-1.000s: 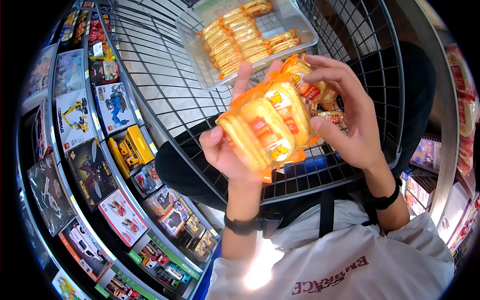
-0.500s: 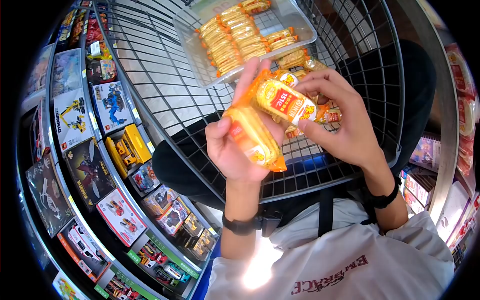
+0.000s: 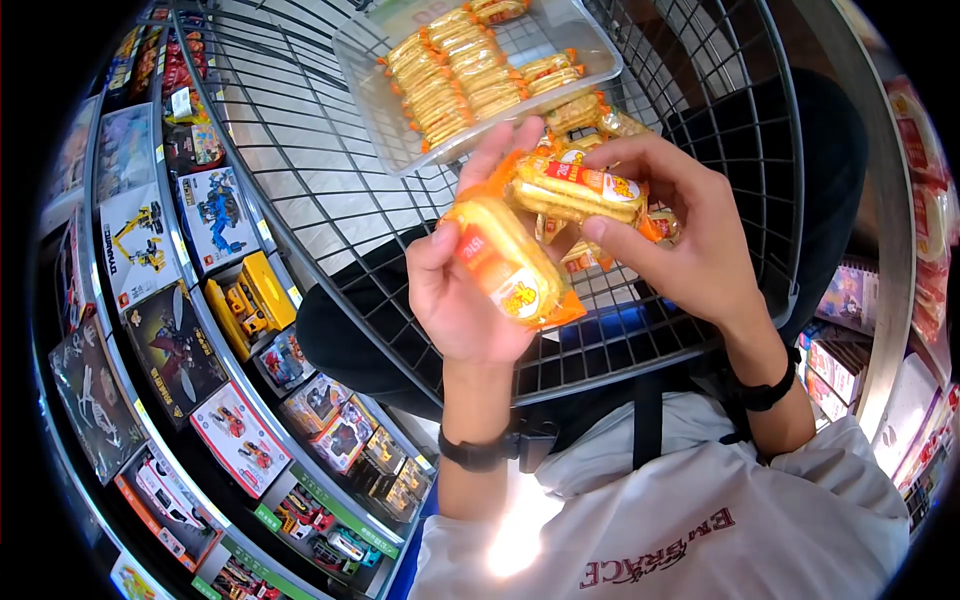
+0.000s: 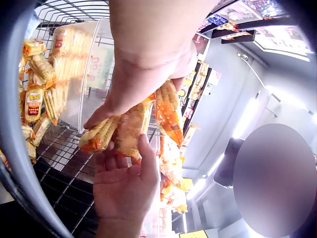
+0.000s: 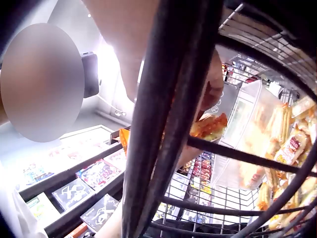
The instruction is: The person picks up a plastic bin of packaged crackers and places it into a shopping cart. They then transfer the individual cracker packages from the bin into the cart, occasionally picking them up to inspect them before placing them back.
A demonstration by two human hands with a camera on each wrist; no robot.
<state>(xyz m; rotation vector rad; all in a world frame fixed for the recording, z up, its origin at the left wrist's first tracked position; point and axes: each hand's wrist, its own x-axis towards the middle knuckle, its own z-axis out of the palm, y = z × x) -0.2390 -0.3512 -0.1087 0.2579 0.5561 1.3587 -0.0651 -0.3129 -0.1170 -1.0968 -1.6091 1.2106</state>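
My left hand (image 3: 455, 320), palm up, holds an orange-and-clear packet of long yellow crackers (image 3: 510, 268) across its palm, thumb over the near edge. Just above the left fingers, my right hand (image 3: 695, 235) pinches a second cracker packet (image 3: 580, 190) between thumb and fingers. The two packets are close together, their orange ends overlapping in the head view. The left wrist view shows the held cracker packets (image 4: 132, 130) between both hands. Under and beyond the right hand, more loose packets (image 3: 575, 113) lie in the shopping cart, partly hidden by it.
A clear plastic bin (image 3: 585, 35) with rows of similar packets stands farther back in the wire cart (image 3: 330, 255). The cart's rim curves in front of the body. Toy boxes fill shelves (image 3: 150, 240) on the left; a metal shelf edge (image 3: 885, 350) runs along the right.
A stack of several packets in the left hand has become one packet on the palm. The right hand holds a packet apart and has turned it. More loose packets show in the cart.
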